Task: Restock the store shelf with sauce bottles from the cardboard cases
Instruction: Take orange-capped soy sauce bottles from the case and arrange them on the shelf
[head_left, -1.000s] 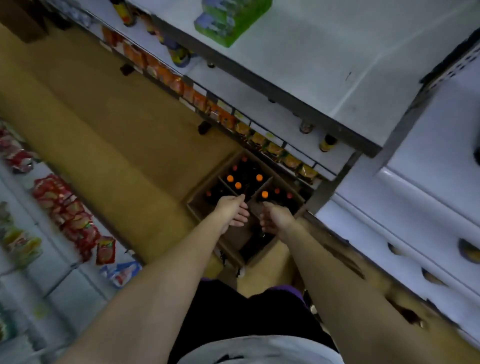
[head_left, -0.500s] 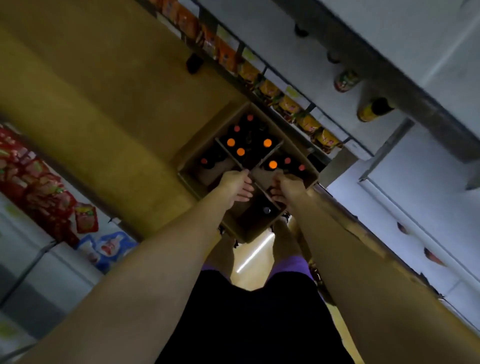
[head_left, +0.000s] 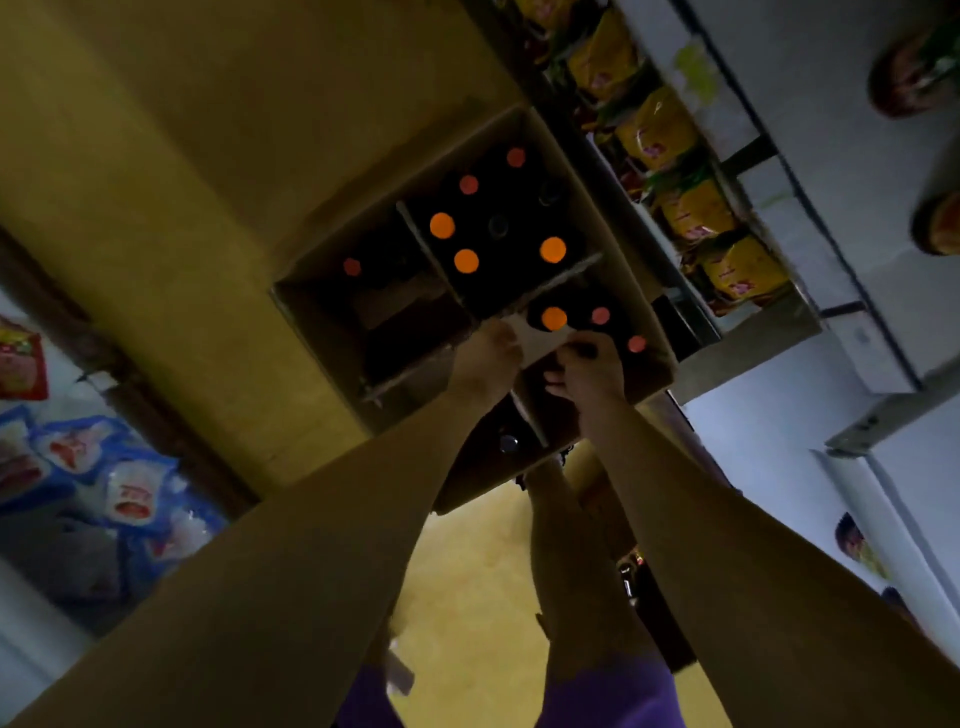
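Mid-restock: brown cardboard case part-emptied, orange-capped dark sauce bottles left; left hand and right hand pinching pale cardboard divider flap.

Dim light falls on a yellowish floor; right of it, a white shelf unit holds yellow packets, left of it blue pouches

An open cardboard case sits on the floor beside the shelf, split by dividers. Dark bottles with orange and red caps stand upright inside, mostly far right.
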